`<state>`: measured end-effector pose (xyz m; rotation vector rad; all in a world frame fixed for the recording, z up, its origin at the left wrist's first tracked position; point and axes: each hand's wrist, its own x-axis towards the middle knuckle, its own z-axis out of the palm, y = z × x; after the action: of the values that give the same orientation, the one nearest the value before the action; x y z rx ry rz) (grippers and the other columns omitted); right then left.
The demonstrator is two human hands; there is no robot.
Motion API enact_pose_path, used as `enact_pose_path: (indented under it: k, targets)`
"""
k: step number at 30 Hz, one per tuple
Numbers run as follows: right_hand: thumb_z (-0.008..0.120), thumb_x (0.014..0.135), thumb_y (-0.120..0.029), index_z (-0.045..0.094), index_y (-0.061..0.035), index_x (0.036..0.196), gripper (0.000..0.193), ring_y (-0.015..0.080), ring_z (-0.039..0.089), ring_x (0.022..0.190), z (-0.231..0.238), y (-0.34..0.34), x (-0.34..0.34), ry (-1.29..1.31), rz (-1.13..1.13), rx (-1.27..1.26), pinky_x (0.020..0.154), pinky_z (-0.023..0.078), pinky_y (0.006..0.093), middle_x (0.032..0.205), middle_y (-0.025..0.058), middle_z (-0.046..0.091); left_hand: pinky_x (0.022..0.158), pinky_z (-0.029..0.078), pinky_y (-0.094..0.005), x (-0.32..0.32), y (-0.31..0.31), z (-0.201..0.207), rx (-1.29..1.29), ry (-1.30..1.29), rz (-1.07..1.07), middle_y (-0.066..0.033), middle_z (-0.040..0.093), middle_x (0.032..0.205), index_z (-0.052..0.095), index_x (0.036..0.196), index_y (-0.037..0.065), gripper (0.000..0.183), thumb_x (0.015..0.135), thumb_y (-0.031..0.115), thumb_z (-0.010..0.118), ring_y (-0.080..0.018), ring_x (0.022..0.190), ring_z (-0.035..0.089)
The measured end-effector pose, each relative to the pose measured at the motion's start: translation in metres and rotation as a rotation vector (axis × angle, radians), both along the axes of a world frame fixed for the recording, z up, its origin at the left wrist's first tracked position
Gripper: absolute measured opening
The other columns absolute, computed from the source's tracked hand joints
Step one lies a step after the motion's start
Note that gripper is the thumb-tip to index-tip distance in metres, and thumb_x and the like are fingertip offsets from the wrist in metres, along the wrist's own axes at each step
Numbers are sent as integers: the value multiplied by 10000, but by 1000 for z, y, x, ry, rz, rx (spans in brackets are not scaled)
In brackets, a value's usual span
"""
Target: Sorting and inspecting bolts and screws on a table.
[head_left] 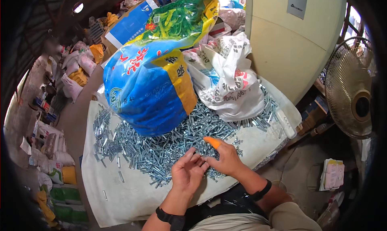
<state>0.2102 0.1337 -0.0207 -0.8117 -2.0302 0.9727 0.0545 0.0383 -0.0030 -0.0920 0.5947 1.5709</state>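
Note:
My left hand (188, 174) is palm up over the near edge of a pile of small shiny metal bolts and sleeve-like pieces (153, 150). Its fingers are curled, and what lies in them, if anything, is too small to make out. Close beside it, my right hand (229, 160) has an orange finger cover (212, 142) on its stretched index finger. The right thumb reaches the left fingertips and stands apart from the index finger; its other fingers are mostly hidden. The pile spreads across a pale cloth-covered table (109, 205).
A large blue, yellow and green sack (145, 90) and a white woven sack (231, 86) stand on the pile. A long white object (285, 123) lies at the table's right edge. Behind are a cream cabinet unit (290, 41) and a standing fan (350, 90). Bags (60, 166) line the left.

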Motion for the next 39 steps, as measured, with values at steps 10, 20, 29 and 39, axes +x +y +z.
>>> enact_pose_path:
  k: [10,20,29,39]
  targets:
    - [742,844,-83,618,-31,1394,566,282,639,790,20,8,-5,84,66,-96,715,523,362,1090,140,632,1042,491,-565,-5,4,15,-57,114,77,-174,697,1047,689,1187,-29,398,909,253,643,-371,1047,636]
    - [710,881,-19,687,-6,1266,386,289,681,989,22,39,-25,172,137,7,873,538,355,1138,153,667,1169,437,-569,-40,-5,44,125,222,-18,-162,676,1205,450,1514,-59,606,961,126,617,-352,1219,629]
    - [657,883,26,728,3,1170,297,339,700,1080,14,42,0,177,85,41,952,537,374,1182,173,708,1168,441,-504,-46,-32,38,14,480,-25,-195,527,1509,451,1530,-38,595,973,52,641,-305,1406,508]
    - [721,867,-9,734,20,1146,281,314,706,847,22,12,41,-23,-312,60,759,551,367,1044,164,702,1157,448,-450,-37,-56,19,-67,998,-27,-167,549,1527,562,1467,-19,594,899,24,730,-307,1427,511]
